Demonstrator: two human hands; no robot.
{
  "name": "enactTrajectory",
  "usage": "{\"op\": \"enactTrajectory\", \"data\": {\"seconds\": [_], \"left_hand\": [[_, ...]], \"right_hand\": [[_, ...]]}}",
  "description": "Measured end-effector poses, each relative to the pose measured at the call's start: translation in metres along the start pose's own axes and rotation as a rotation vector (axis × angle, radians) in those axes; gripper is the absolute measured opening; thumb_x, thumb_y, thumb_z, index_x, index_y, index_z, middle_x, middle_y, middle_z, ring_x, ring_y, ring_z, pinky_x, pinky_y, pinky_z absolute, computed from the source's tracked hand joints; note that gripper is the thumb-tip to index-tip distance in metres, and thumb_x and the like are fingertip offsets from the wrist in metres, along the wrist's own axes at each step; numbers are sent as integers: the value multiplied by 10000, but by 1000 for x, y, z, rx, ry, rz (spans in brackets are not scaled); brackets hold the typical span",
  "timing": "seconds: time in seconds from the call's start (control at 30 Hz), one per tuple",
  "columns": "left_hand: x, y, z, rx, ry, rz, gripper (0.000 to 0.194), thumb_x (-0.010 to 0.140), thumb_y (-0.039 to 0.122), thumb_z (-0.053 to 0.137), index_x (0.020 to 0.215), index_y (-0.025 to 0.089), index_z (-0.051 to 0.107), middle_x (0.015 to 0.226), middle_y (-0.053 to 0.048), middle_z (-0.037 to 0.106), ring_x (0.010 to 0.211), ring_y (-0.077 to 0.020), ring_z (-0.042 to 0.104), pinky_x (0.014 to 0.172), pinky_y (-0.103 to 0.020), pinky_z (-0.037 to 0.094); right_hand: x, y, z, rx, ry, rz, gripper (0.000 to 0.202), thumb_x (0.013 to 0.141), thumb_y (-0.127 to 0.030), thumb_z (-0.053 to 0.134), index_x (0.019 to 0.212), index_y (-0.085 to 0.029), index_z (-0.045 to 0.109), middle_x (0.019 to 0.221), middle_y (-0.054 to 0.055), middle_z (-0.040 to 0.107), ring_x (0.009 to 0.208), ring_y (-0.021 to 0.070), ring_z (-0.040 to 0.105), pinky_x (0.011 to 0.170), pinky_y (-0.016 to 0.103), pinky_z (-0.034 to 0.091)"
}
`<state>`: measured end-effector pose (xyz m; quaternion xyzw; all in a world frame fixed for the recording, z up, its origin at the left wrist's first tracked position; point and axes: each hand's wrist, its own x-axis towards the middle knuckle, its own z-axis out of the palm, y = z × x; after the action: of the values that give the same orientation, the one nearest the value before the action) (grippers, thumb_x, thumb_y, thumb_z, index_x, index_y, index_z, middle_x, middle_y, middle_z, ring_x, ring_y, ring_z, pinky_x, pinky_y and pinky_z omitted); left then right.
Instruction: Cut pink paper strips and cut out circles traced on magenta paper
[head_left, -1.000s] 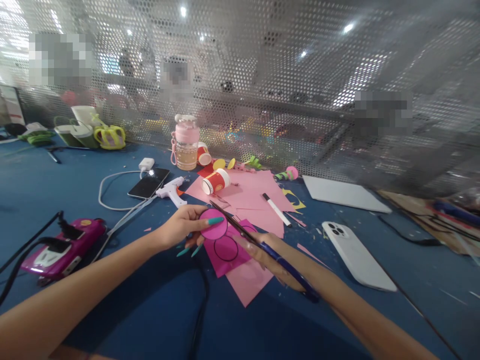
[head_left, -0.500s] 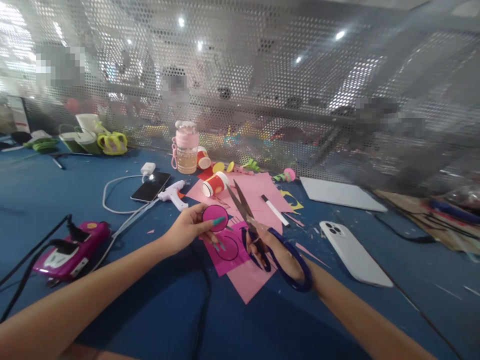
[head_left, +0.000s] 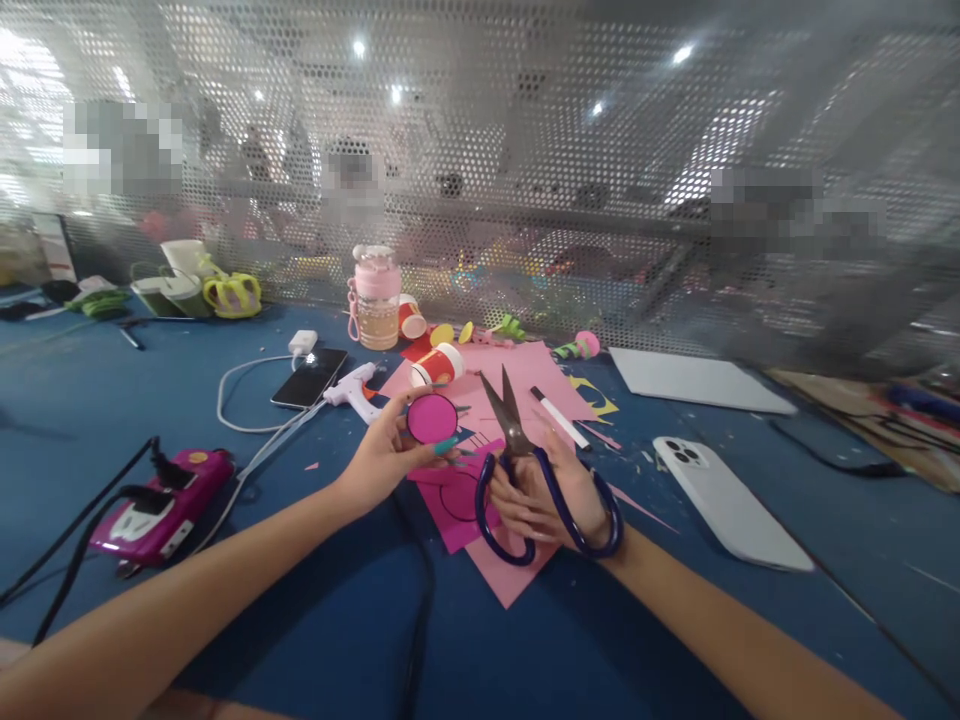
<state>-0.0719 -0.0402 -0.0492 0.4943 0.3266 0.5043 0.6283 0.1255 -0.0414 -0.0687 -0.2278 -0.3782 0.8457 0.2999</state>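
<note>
Between the fingers and thumb of my left hand (head_left: 386,450) is a magenta paper circle (head_left: 432,419) with a dark outline. My right hand (head_left: 555,492) has its fingers through the handles of large blue-handled scissors (head_left: 516,436), whose blades stand apart and point away from me. Below the hands lies a magenta paper sheet (head_left: 442,515) with another circle drawn on it, partly covered by my right hand and the scissors. It rests on a larger pink paper (head_left: 510,580). A black-and-white marker (head_left: 561,418) lies on the pink paper.
A red paper cup (head_left: 438,366) lies on its side before a pink bottle (head_left: 377,300). At left are a white glue gun (head_left: 352,390), a black phone (head_left: 310,378) and a purple power strip (head_left: 165,508). A white phone (head_left: 731,505) lies at right. Behind stands a perforated metal screen (head_left: 480,130).
The paper circle has tilted to face me and moved slightly up. The scissors have turned, their blades now more upright and the handles spread wider. My view has shifted slightly left.
</note>
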Motion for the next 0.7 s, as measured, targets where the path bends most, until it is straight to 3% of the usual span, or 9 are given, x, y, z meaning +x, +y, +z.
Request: {"op": "enactTrajectory", "data": {"seconds": [0.17, 0.37, 0.7], "left_hand": [[0, -1, 1, -3, 40, 19, 711, 600, 149, 726, 1189, 185, 328, 888, -45, 627, 769, -234, 676, 663, -328, 567], [0, 1, 3, 56, 113, 20, 687, 550, 113, 745, 1132, 183, 386, 884, -22, 599, 698, -205, 674, 632, -335, 581], [1, -2, 1, 96, 85, 30, 679, 552, 147, 750, 1128, 172, 392, 837, -34, 647, 714, -217, 677, 658, -341, 580]], "right_hand": [[2, 1, -8, 91, -41, 47, 753, 699, -792, 139, 584, -151, 517, 457, -40, 330, 362, 61, 252, 281, 158, 184], [2, 2, -11, 109, -58, 45, 744, 709, -784, 136, 558, -154, 501, 429, -46, 315, 351, 60, 213, 275, 159, 162], [1, 0, -7, 93, -71, 58, 721, 715, -777, 144, 554, -165, 488, 424, -42, 331, 340, 61, 232, 277, 165, 161]]}}
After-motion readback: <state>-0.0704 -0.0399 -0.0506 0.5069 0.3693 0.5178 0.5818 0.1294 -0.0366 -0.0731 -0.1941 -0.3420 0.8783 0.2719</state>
